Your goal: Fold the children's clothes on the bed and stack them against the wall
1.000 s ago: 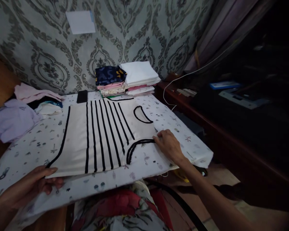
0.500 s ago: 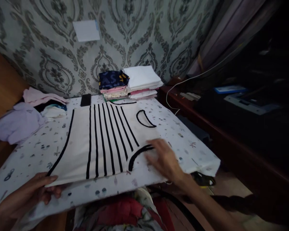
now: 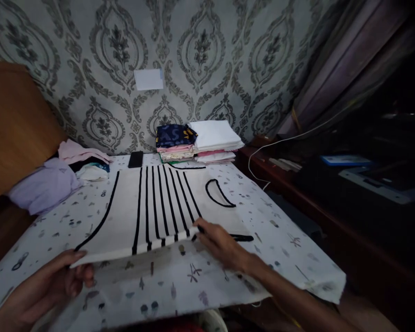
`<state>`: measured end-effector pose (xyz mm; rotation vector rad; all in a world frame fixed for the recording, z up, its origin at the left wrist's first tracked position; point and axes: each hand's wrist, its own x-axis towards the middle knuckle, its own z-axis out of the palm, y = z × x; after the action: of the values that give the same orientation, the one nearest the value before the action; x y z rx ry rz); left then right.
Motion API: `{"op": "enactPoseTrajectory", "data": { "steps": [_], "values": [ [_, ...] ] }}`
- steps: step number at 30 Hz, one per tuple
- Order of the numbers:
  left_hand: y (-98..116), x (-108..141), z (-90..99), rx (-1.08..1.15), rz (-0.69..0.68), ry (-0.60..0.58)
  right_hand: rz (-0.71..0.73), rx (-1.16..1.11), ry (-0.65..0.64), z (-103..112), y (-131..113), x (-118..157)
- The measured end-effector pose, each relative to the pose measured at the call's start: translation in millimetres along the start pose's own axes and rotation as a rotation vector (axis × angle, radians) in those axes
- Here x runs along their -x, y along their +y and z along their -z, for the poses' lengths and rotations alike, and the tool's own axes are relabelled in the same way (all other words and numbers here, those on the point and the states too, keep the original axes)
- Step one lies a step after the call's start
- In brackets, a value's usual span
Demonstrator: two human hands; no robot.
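A white sleeveless top (image 3: 124,207) with black stripes and black edging lies spread on the table, its neckline towards the right. My left hand (image 3: 60,276) pinches the bottom corner of its hem at the near left. At the near armhole, my right hand (image 3: 219,242) is closed on the edge of the top. Between the two hands the near side of the garment is lifted a little off the table. The fingertips of my right hand are partly hidden by the cloth.
A patterned white cloth covers the table (image 3: 263,258). Folded clothes (image 3: 176,147) and white folded cloths (image 3: 214,134) are stacked at the back. A black phone (image 3: 136,159) lies beside them. Crumpled clothes (image 3: 44,184) lie at the left, and a white cable (image 3: 251,163) hangs at the right.
My right hand has closed on the top near the armhole and raised its near edge. My left hand keeps hold of the hem corner. The camera view has tilted up and left.
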<state>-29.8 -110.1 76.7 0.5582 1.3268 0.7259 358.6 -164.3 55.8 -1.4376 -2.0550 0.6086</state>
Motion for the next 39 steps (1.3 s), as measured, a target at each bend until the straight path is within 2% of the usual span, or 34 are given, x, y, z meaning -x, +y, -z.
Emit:
{"op": "enactPoseTrajectory", "data": {
  "steps": [3,5,7,8,11,15,18,20,23,29,32,35,37,39],
  "values": [
    [24.4,-11.8,-31.0,0.181,-0.004,0.078,-0.008,-0.031,-0.008,18.4,20.6,-61.9],
    [34.7,-26.8,-49.7,0.296,-0.066,0.056,-0.074,0.069,-0.033,24.0,35.5,-101.6],
    [37.7,-42.3,-61.0,0.319,-0.116,0.009,-0.189,0.187,0.016,28.6,47.5,-125.4],
    [37.0,-48.6,-63.2,0.302,-0.14,-0.005,-0.232,0.223,0.051,31.9,52.1,-128.9],
    [31.6,-58.1,-57.8,0.203,-0.176,-0.011,-0.266,0.249,0.146,48.0,61.6,-107.4],
    [31.7,-58.0,-38.8,0.023,-0.269,0.009,-0.319,0.264,0.197,68.1,74.4,-42.1],
    [38.6,-62.4,-29.4,-0.184,-0.42,0.116,-0.389,0.212,0.293,67.3,89.2,-3.1],
    [43.6,-68.9,-28.3,-0.368,-0.542,0.207,-0.45,0.169,0.373,60.5,98.2,11.0],
    [48.3,-82.0,-32.1,-0.603,-0.696,0.247,-0.518,0.177,0.405,49.5,104.4,17.7],
    [53.2,-110.9,-32.9,-0.858,-0.837,0.198,-0.547,0.112,0.483,42.4,102.6,14.8],
    [58.7,-123.3,-28.2,-1.08,-0.844,0.229,-0.599,0.136,0.491,40.5,106.9,13.1],
    [63.4,-131.7,-24.3,-1.156,-0.809,0.258,-0.634,0.257,0.511,36.0,114.7,12.4],
    [64.8,-133.1,-21.7,-1.176,-0.816,0.275,-0.614,0.339,0.516,33.5,118.8,13.2],
    [64.0,-130.1,-20.3,-1.201,-0.883,0.336,-0.541,0.438,0.546,32.7,118.8,13.0]
  ]
}}
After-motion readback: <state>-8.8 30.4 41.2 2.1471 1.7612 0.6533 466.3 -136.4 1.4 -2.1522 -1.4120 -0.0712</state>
